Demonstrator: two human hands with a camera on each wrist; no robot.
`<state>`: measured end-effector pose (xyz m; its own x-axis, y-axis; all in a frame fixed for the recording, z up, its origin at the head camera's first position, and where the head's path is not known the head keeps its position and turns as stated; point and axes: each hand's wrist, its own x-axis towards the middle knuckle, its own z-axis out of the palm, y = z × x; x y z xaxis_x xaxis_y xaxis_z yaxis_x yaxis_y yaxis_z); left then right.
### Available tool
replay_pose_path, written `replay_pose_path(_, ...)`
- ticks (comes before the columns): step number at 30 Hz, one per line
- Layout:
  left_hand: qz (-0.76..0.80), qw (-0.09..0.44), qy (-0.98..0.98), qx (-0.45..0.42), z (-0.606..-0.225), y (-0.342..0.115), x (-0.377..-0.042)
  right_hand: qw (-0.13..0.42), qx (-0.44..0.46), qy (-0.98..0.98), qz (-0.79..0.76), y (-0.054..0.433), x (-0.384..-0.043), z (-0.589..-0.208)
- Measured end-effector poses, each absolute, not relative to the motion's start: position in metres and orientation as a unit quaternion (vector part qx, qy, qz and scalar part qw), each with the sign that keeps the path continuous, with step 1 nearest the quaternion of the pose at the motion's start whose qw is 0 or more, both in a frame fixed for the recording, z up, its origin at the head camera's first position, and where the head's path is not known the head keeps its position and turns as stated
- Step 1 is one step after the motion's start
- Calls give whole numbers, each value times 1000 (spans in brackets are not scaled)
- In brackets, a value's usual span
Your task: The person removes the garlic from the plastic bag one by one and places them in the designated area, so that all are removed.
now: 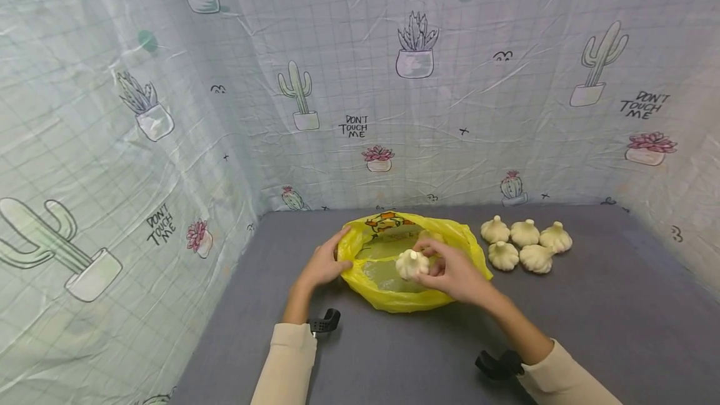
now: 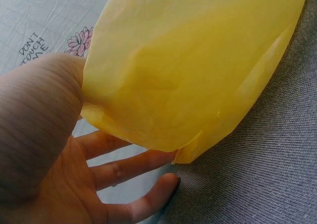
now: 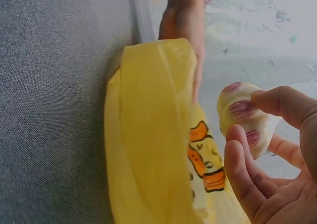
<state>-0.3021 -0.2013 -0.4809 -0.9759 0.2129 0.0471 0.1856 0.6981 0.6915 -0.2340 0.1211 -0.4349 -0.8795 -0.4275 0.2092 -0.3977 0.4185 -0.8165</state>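
A yellow plastic bag (image 1: 394,302) with a printed cartoon lies with its mouth held wide in the head view. My left hand (image 1: 325,264) grips its left rim, thumb on one side and fingers on the other. In the left wrist view the bag's thin film (image 2: 198,80) covers part of those fingers. Over the bag's mouth, my right hand (image 1: 458,272) pinches a whitish garlic bulb (image 1: 412,265) between thumb and fingertips. Purple patches show on this garlic bulb (image 3: 241,110) in the right wrist view. Whether anything lies deep in the bag is hard to tell.
Several garlic bulbs (image 1: 524,234) sit in two loose rows on the grey table (image 1: 405,361), right of the bag. A cactus-printed sheet (image 1: 337,92) hangs behind and at the left. Each wrist wears a black strap device (image 1: 326,321).
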Motion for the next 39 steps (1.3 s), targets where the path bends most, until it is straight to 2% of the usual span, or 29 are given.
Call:
replay_pose_path(14,373,11,921,111,-480,-202,-301,-10,-239,833,-498,154,-221,-414)
replay_pose_path(23,371,15,922,107,-481,-202,-302,-50,-226,841,-489,180,-223,-398)
replay_pose_path(39,366,17,924,109,-480,-201,-302,-70,-181,850,-490,217,-224,-386)
